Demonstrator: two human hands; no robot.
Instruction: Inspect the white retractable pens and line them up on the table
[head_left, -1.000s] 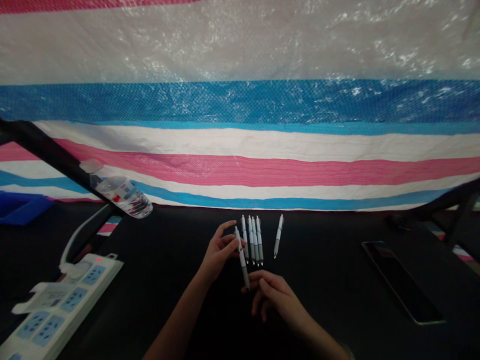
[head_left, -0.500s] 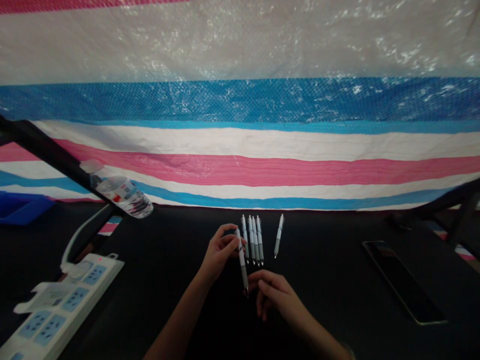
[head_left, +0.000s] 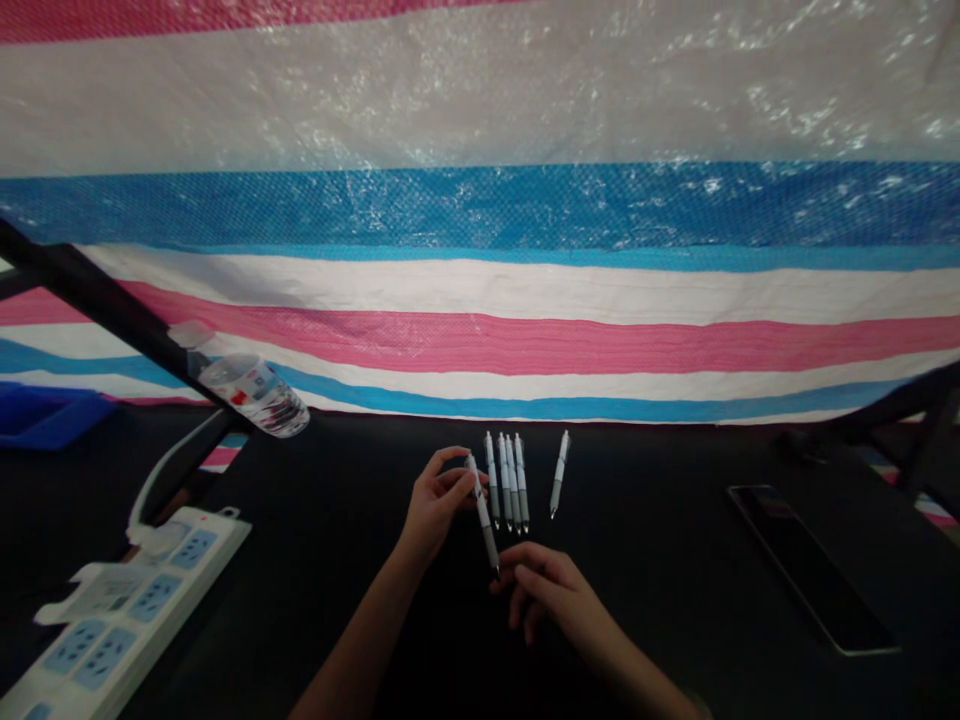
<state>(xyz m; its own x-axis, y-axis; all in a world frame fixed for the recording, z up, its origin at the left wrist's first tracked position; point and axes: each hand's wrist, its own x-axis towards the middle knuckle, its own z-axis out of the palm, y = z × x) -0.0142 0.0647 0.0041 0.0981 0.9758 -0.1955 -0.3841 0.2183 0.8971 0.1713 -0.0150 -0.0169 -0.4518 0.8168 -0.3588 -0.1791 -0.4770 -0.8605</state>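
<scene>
My left hand (head_left: pixel 439 505) is closed on a white pen with a grey grip (head_left: pixel 484 515), pinching its upper part between thumb and fingers. The pen slants, its tip pointing down towards me and to the right. By that tip is my right hand (head_left: pixel 551 585), its fingers loosely bent and apart; whether a fingertip touches the pen I cannot tell. Just beyond, several similar pens (head_left: pixel 508 485) lie side by side on the black table (head_left: pixel 637 560), tips towards me. One more pen (head_left: pixel 559 475) rests apart from them on the right.
A white power strip (head_left: pixel 142 600) with a plug in it lies at the left. Behind it a clear water bottle (head_left: pixel 255 395) leans near a black bar. On the right is a dark phone (head_left: pixel 814 570). A blue tray (head_left: pixel 52 415) sits far left, and a striped sheet (head_left: pixel 480 340) hangs behind.
The held pen has tilted a little, its tip shifting slightly up and closer to my right fingers. Both hands have otherwise barely moved, and the view has shifted slightly.
</scene>
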